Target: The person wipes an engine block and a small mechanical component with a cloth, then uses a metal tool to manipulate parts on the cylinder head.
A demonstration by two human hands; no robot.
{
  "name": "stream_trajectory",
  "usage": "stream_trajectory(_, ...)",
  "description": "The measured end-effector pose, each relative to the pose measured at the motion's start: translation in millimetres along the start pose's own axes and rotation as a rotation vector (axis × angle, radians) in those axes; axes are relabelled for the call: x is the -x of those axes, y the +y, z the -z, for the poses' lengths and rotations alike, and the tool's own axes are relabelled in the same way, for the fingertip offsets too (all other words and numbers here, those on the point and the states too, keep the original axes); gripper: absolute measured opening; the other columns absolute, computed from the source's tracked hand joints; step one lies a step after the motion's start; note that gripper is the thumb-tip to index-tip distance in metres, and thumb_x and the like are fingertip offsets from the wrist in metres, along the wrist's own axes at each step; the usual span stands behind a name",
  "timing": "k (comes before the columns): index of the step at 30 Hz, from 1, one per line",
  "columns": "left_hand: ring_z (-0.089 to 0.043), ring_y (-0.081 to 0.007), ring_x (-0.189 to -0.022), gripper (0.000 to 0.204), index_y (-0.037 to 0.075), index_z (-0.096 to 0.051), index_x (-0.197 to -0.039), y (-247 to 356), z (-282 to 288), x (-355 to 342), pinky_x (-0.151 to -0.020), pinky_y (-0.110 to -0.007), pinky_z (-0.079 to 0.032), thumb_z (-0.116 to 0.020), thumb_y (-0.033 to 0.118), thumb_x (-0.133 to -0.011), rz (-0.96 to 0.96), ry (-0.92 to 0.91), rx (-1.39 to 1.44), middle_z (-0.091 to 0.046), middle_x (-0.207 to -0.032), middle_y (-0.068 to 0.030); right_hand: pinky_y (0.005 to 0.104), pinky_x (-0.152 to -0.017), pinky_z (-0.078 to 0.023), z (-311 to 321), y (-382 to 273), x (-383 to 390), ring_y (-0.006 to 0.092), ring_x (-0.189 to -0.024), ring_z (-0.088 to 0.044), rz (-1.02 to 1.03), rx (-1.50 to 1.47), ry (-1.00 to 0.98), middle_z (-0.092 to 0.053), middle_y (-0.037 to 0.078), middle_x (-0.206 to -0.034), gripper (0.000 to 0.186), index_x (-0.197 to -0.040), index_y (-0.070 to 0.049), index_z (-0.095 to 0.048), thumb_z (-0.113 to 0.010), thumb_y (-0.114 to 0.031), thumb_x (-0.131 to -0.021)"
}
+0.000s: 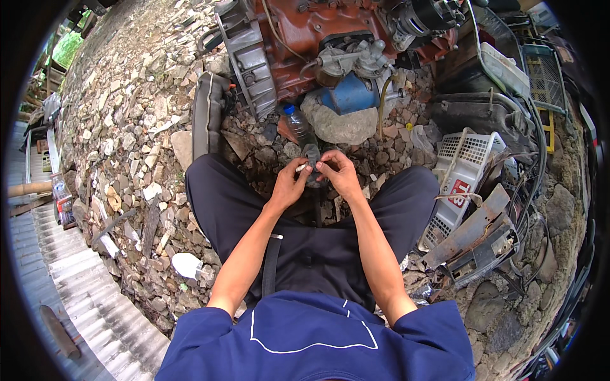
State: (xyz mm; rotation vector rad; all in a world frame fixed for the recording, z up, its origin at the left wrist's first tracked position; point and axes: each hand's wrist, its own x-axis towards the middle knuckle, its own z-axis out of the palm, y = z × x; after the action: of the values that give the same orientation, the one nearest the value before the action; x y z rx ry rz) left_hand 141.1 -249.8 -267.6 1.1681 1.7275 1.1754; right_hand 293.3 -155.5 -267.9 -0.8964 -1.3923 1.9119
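My left hand (291,181) is closed with a small white stick (300,167) between its fingers, in front of a dark grey object (311,152) that I cannot make out clearly. My right hand (338,173) pinches at that same spot, close to my left fingertips; what it grips is too small to name. Just beyond them stands a plastic bottle (298,126) with a blue cap. A pale stone (343,127) lies behind my right hand, under a blue cylinder (346,95).
A rusty red engine (298,32) with a metal housing (248,70) fills the top. A black pan (207,108) stands left of it. White crates (445,209), metal scrap and hoses crowd the right. Rubble (127,146) and corrugated sheets (89,273) lie left. My knees flank both hands.
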Motion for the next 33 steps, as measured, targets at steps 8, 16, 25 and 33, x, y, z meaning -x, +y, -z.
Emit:
stream_trajectory(8, -0.064, -0.0256, -0.081, 0.026, 0.0, -0.058, -0.113, 3.3, 3.9, 2.2, -0.068, -0.035, -0.049, -0.06, 0.022, -0.099, -0.238, -0.017, -0.063, -0.065, -0.092, -0.016, 0.027, -0.056, -0.047, 3.6, 5.6, -2.1, 0.009, -0.064, -0.056, -0.16, 0.091, -0.032, -0.06, 0.003, -0.079, 0.015, -0.1, -0.002, -0.059, -0.064, -0.016, -0.098)
stream_trajectory(16, -0.065, -0.0297, -0.083, 0.023, 0.0, -0.058, -0.113, -1.3, 3.6, -1.1, -0.068, -0.037, -0.05, -0.063, 0.016, -0.096, -0.183, -0.025, 0.003, -0.063, -0.095, -0.0156, 0.0255, -0.055, -0.043, -8.2, 0.2, 2.8, 0.0072, -0.06, -0.053, 0.005, 0.181, 0.015, -0.058, 0.001, -0.074, 0.015, -0.096, -0.002, -0.058, -0.059, -0.017, -0.1)
stream_trajectory(25, -0.065, -0.0308, -0.086, 0.024, 0.0, -0.058, -0.115, 7.0, 4.9, -0.4, -0.069, -0.037, -0.051, -0.063, 0.014, -0.096, -0.183, -0.035, -0.054, -0.063, -0.098, -0.0157, 0.0257, -0.058, -0.042, -8.5, 0.1, 5.7, 0.0066, -0.062, -0.05, 0.083, 0.344, 0.066, -0.054, 0.0, -0.07, 0.021, -0.095, -0.002, -0.057, -0.057, -0.022, -0.102)
stream_trajectory(33, -0.064, -0.0265, -0.074, 0.025, 0.001, -0.059, -0.116, 0.5, 0.6, -0.6, -0.064, -0.034, -0.05, -0.064, 0.013, -0.095, -0.262, 0.072, -0.029, -0.066, -0.102, -0.0152, 0.0268, -0.047, -0.038, -19.3, -2.1, 1.1, 0.0074, -0.051, -0.045, -0.123, 0.117, 0.363, -0.05, -0.001, -0.068, 0.028, -0.098, -0.003, -0.057, -0.051, -0.029, -0.105)
